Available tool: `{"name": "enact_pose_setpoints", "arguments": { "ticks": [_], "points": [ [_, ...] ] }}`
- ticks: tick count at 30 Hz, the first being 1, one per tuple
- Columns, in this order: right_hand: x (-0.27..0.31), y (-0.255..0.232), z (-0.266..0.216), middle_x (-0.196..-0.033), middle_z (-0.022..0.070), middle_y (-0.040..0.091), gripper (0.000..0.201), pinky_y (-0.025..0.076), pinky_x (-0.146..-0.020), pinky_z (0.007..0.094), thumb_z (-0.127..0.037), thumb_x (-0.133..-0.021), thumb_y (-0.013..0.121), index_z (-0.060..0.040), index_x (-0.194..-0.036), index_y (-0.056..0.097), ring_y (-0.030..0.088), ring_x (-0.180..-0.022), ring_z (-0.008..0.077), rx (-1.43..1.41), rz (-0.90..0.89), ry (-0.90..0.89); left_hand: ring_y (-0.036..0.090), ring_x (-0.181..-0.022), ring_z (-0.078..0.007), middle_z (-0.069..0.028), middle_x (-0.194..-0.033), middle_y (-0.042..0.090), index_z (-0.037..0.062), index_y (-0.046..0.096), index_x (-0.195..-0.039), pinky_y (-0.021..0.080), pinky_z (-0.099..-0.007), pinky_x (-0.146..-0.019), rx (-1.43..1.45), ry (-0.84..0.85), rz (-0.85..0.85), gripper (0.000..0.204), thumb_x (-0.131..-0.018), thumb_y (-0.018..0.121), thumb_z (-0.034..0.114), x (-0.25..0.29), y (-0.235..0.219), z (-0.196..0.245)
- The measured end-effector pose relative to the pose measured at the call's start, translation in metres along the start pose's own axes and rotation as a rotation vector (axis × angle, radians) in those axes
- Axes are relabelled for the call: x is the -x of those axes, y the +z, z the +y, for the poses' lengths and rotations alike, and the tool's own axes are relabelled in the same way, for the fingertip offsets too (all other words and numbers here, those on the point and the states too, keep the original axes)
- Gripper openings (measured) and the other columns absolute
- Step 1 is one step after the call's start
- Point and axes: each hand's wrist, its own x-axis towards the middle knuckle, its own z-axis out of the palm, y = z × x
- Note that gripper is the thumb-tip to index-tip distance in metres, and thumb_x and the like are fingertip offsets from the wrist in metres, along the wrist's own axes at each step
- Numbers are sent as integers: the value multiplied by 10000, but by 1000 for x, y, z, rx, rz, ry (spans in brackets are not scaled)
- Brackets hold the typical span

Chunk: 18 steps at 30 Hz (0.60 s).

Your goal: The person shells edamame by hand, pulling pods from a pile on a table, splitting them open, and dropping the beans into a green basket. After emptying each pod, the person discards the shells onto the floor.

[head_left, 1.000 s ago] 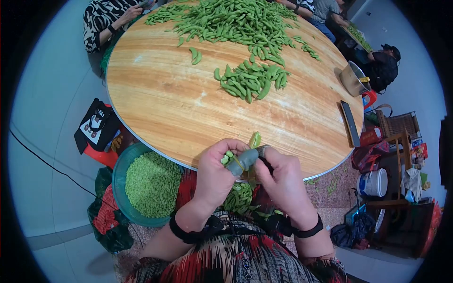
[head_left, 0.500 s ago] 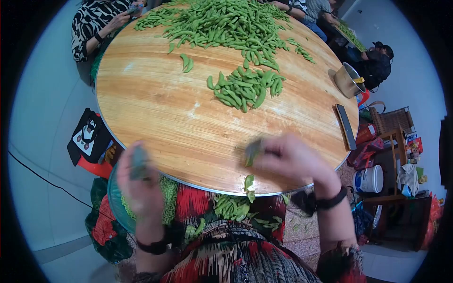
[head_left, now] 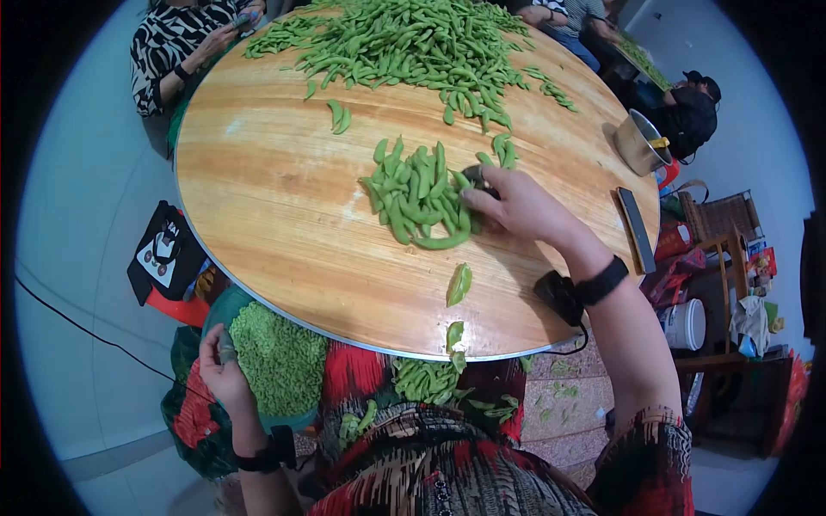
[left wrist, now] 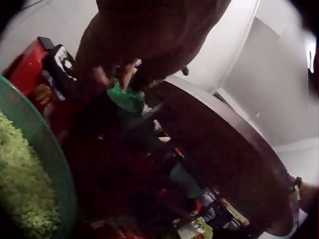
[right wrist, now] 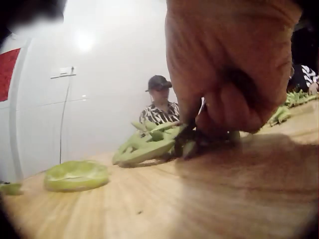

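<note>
My right hand [head_left: 516,206] is at the right side of a small pile of green soybean pods [head_left: 413,193] on the round wooden table [head_left: 275,232]. Its curled fingers and thumb grip pods at the pile's edge, with a dark cover on one digit. In the right wrist view, the knuckles are low over the wood beside the pods [right wrist: 149,147]. My left hand [head_left: 225,370], fingers relaxed and a grey-green cover on the thumb, hangs by the left rim of a green basin [head_left: 225,305] of shelled beans [head_left: 280,361]. Nothing shows in its grasp.
Split pods [head_left: 459,284] lie near the table's front edge, and more pods [head_left: 426,378] rest on my lap. A large heap of pods [head_left: 413,52] covers the far side. At the right are a phone [head_left: 635,230] and a metal pot [head_left: 638,146]. Another person [head_left: 185,52] sits far left.
My hands have parted from in front of me. The left went down to the basin; the right reached forward to the small pile, which has shifted nearer and left. Split pods now lie near the edge.
</note>
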Motion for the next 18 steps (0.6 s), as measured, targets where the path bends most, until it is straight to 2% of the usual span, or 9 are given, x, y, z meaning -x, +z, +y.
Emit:
{"name": "enact_pose_setpoints", "arguments": {
  "ticks": [1,4,7,10,12,13,15,16,18],
  "points": [
    [11,-2,-2,-851,188,643,322,488,-712,356,-291,-858,566,-5,-1004,589,634,-781,303,-57,16,16,527,-924,-158,-72,-963,576,-20,578,-1006,384,-245,-865,47,185,-33,253,-775,481,-61,5,14,25],
    [38,-12,-25,-781,182,640,252,491,-674,360,-213,-829,600,-25,-996,591,636,-722,296,-84,79,64,541,-936,-194,-110,-1020,570,-6,580,-1017,406,-284,-858,-11,487,-300,307,-723,515,-67,31,59,97],
    [51,-4,-37,-727,202,618,215,499,-643,392,-148,-784,595,-39,-967,571,620,-704,340,171,4,-187,560,-990,-284,-164,-1085,571,15,587,-1029,423,-362,-875,-81,737,-704,301,-728,587,4,56,109,151],
    [53,15,-51,-688,186,605,161,493,-626,423,-142,-788,567,-37,-910,560,614,-703,356,405,-34,-141,551,-1028,-325,-170,-1094,580,29,594,-1038,427,-397,-883,-288,884,-822,297,-745,616,72,81,148,162],
    [58,26,-50,-655,182,591,155,482,-614,455,-158,-791,555,-28,-874,543,609,-687,365,437,17,-113,580,-982,-326,-155,-1122,573,50,583,-1074,471,-379,-817,-127,948,-1269,318,-767,636,114,88,151,160],
    [61,30,-49,-660,199,582,164,471,-590,458,-175,-786,576,-27,-842,534,593,-668,378,502,23,-76,580,-982,-326,-155,-1122,573,50,583,-1074,471,-379,-817,-131,953,-1273,318,-767,636,114,91,149,156],
    [65,31,-49,-664,217,573,183,460,-566,462,-191,-781,597,-26,-810,526,577,-650,391,562,32,-40,622,-833,-263,-126,-1077,588,28,562,-1079,499,-330,-692,224,795,-1306,295,-806,611,127,95,145,151],
    [69,27,-49,-686,180,601,165,476,-579,409,-166,-790,583,-10,-826,544,605,-653,327,512,42,-34,622,-833,-263,-126,-1077,588,28,562,-1079,499,-330,-692,221,798,-1311,295,-806,611,127,93,144,153],
    [81,23,-45,-707,143,629,154,492,-591,356,-141,-799,569,6,-843,561,632,-657,264,461,56,-26,576,-649,-151,-82,-985,592,0,543,-1097,455,-268,-540,380,-192,-985,279,-850,564,126,88,140,162]
  ]
}}
